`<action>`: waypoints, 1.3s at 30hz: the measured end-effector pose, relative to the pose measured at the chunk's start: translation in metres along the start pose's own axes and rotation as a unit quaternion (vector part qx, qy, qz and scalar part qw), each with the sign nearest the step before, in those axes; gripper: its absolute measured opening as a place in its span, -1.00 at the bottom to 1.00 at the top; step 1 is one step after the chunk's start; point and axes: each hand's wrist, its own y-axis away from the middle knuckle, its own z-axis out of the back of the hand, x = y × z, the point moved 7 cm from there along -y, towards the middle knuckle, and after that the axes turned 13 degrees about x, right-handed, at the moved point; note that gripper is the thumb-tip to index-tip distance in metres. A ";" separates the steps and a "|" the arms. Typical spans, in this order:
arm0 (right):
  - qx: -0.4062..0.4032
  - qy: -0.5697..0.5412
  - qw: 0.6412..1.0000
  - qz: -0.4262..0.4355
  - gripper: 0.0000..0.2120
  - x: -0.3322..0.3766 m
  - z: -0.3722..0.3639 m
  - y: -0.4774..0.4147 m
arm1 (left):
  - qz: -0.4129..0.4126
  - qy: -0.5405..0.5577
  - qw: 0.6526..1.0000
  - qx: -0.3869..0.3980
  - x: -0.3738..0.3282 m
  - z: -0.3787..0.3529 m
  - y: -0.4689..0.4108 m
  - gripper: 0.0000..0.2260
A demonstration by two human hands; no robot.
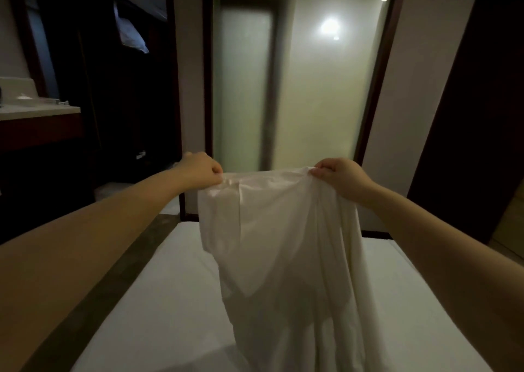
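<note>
A white sheet (278,244) hangs in front of me, lifted above a white mattress (147,300). My left hand (200,170) pinches its top edge at the left corner, fingers curled. At the right corner my right hand (338,174) grips the same edge. Both arms are stretched out forward. The cloth drapes down in folds and its lower part lies on the bed at the bottom of the view.
A frosted glass door (246,88) and a lit glass wall (329,88) stand beyond the bed's far end. A dark wardrobe (113,88) with a pillow on a shelf is at left, beside a counter (37,110). A wooden strip borders the bed's left side.
</note>
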 end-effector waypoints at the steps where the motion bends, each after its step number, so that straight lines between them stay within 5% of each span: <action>1: 0.000 0.012 1.000 0.004 -0.79 0.001 -0.004 -0.001 | -0.007 -0.032 0.999 0.007 -0.008 -0.007 -0.004 -0.74; 5: 0.023 0.039 0.999 0.022 -0.81 0.010 -0.023 -0.007 | -0.186 0.156 0.970 0.001 -0.085 -0.036 0.002 -0.48; 9: 0.030 0.025 0.999 0.022 -0.88 0.009 -0.026 -0.011 | -0.220 0.347 0.912 0.008 -0.131 -0.051 -0.006 -0.50; 13: -0.032 -0.008 0.999 0.011 -0.79 -0.013 0.003 -0.004 | -0.168 0.256 0.950 0.051 -0.116 -0.071 -0.036 -0.73; 17: -0.069 -0.025 0.997 0.002 -0.83 -0.030 0.025 -0.002 | -0.120 0.157 0.977 0.078 -0.105 -0.081 -0.060 -0.57; 21: -0.102 -0.029 0.994 0.019 -0.88 -0.029 0.040 -0.004 | -0.267 0.298 0.914 0.067 -0.166 -0.066 -0.038 -0.77; 24: -0.123 -0.038 0.991 0.018 -0.88 -0.028 0.047 -0.002 | -0.284 0.419 0.853 0.126 -0.203 -0.074 -0.023 -0.69; 28: -0.134 -0.039 0.990 0.025 -0.87 -0.028 0.055 0.007 | -0.273 0.518 0.804 0.100 -0.222 -0.086 -0.020 -0.68; 34: -0.119 -0.045 0.991 0.032 -0.85 -0.030 0.061 0.020 | -0.236 0.511 0.827 -0.019 -0.229 -0.088 -0.020 -0.90; 39: -0.122 -0.045 0.991 0.035 -0.88 -0.033 0.070 0.031 | -0.269 0.536 0.798 -0.066 -0.235 -0.081 -0.003 -0.87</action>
